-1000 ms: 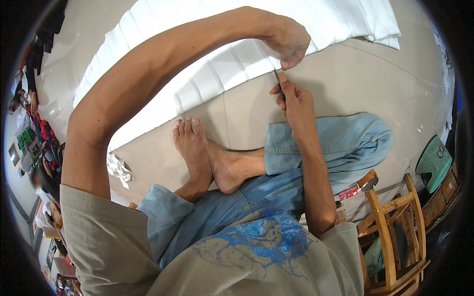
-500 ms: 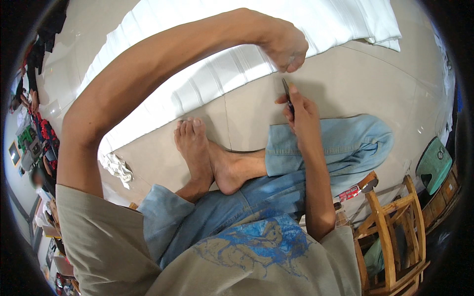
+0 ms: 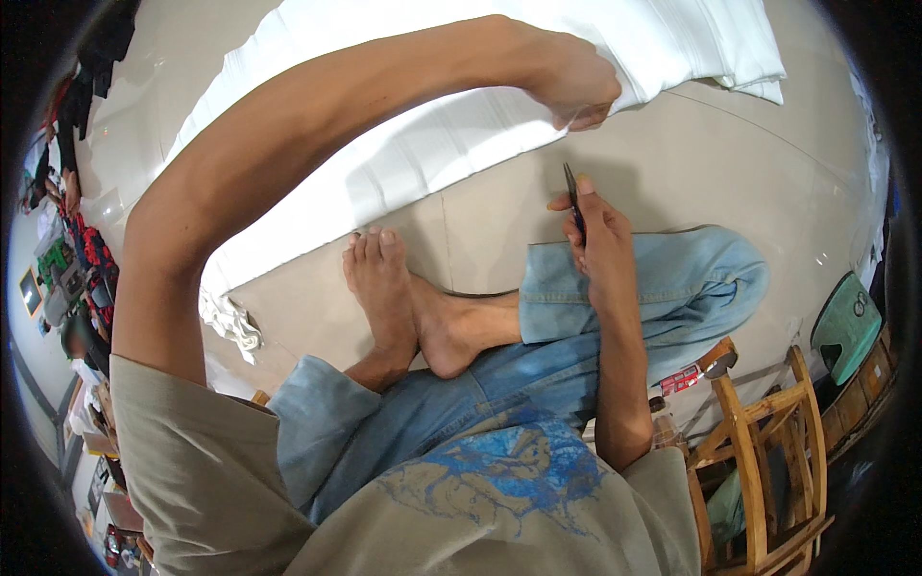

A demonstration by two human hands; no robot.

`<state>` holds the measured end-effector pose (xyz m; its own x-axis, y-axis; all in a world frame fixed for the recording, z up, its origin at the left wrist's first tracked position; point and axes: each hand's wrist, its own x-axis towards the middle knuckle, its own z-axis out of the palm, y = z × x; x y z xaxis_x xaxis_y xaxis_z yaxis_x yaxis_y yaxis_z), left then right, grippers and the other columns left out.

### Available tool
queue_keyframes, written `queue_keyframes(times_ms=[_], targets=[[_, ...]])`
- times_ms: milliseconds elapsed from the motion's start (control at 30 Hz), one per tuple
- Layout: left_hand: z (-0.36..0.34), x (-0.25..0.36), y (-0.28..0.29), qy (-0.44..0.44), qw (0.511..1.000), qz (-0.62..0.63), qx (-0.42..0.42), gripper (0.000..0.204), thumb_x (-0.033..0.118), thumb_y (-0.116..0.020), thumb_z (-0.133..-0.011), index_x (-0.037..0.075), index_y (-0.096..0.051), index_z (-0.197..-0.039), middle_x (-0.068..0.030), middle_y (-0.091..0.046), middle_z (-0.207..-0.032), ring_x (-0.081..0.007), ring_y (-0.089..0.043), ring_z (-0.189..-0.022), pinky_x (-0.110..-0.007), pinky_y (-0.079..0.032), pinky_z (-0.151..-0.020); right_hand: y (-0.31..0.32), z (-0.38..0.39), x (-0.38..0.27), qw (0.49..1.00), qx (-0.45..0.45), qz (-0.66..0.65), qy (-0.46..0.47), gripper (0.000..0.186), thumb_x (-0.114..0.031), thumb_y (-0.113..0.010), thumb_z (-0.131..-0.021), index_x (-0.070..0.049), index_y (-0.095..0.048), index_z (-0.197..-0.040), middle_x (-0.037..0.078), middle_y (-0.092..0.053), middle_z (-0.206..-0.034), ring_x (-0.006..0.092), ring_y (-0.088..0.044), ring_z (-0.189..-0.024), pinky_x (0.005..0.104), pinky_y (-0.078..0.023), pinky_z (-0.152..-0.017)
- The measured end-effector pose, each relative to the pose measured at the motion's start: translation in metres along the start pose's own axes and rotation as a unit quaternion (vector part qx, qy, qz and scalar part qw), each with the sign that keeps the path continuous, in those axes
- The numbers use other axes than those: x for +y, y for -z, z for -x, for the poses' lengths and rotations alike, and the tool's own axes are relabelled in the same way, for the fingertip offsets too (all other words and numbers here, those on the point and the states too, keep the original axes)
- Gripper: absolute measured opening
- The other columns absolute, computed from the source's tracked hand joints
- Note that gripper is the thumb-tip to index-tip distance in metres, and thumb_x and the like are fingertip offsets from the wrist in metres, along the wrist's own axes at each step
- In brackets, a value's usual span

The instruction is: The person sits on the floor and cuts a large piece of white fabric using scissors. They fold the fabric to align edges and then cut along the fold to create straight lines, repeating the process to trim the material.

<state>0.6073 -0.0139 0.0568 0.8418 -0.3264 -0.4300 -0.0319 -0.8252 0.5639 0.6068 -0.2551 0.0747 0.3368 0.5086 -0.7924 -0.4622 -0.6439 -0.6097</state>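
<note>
Hands apart now: the left hand (image 3: 584,84) curls over the near edge of the white cloth (image 3: 413,149), its fingers tucked so far under that I can't tell whether they pinch anything, and the right hand (image 3: 605,230) grips a slim dark pointed tool (image 3: 573,195) between thumb and fingers. And where's the cloth? Spread on the tiled floor (image 3: 471,221) beyond the bare feet (image 3: 379,278), long axis slanting from lower left to upper right, and the left hand is clearly the nearer, right at that border! The right one sits on the body's side, over bare tile, tool angled up and slightly left, its tip short of the edge and below the curled fist; that gap looks like the one that counts. Lettering? None that I can read on cloth or tool; the red-and-white package (image 3: 680,380) near the wooden stool (image 3: 759,470) carries print, too small to make out.
</note>
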Motion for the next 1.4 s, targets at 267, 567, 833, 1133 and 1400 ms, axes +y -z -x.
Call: queue_keyframes(times_ms=[267,567,833,1133,1400], targets=[[-0.029,-0.003,0.017,-0.045,0.998,-0.036,-0.005,0.021,0.008,-0.077,-0.067,0.010,-0.077,-0.088,-0.0046,-0.073,-0.094,-0.0268,-0.068,-0.099,-0.043,-0.054,-0.079,-0.007,-0.015,-0.003,1.000,0.003,0.012,0.009,0.054,-0.050,-0.054,-0.106,-0.003,-0.071,-0.087,-0.006,-0.042,-0.057,0.0028,-0.034,-0.050,0.0232,-0.023,-0.045],[-0.027,0.017,0.016,-0.006,0.990,-0.079,-0.116,0.024,0.010,-0.080,-0.065,0.010,-0.080,-0.090,-0.0048,-0.074,-0.089,-0.0276,-0.069,-0.092,-0.044,-0.056,-0.077,-0.006,-0.015,-0.001,1.000,-0.005,0.017,0.001,0.054,-0.050,-0.055,-0.106,-0.002,-0.070,-0.088,-0.005,-0.044,-0.057,0.0033,-0.036,-0.051,0.0237,-0.025,-0.046],[-0.018,0.000,0.000,-0.016,1.000,0.017,0.001,0.009,0.006,-0.076,-0.069,0.006,-0.077,-0.078,-0.0058,-0.071,-0.085,-0.0248,-0.069,-0.086,-0.041,-0.055,-0.077,-0.010,-0.021,-0.005,1.000,0.014,-0.001,0.017,0.052,-0.046,-0.054,-0.107,-0.001,-0.070,-0.086,-0.005,-0.044,-0.059,0.0039,-0.036,-0.051,0.0248,-0.026,-0.048],[-0.014,0.001,0.009,-0.022,0.998,0.066,0.004,0.006,0.007,-0.075,-0.075,0.006,-0.078,-0.080,-0.0078,-0.074,-0.083,-0.0253,-0.073,-0.085,-0.039,-0.058,-0.077,-0.014,-0.028,-0.007,0.998,0.018,0.037,0.040,0.051,-0.042,-0.053,-0.107,0.000,-0.070,-0.082,-0.004,-0.045,-0.058,0.0048,-0.036,-0.051,0.0270,-0.027,-0.048],[-0.017,-0.007,0.006,-0.091,0.995,0.047,0.013,0.006,0.006,-0.074,-0.077,0.006,-0.079,-0.078,-0.0095,-0.077,-0.078,-0.0259,-0.075,-0.077,-0.041,-0.059,-0.069,-0.015,-0.030,-0.004,0.997,0.024,0.050,0.056,0.052,-0.041,-0.053,-0.108,0.000,-0.069,-0.080,-0.003,-0.045,-0.057,0.0052,-0.036,-0.051,0.0273,-0.028,-0.048]])
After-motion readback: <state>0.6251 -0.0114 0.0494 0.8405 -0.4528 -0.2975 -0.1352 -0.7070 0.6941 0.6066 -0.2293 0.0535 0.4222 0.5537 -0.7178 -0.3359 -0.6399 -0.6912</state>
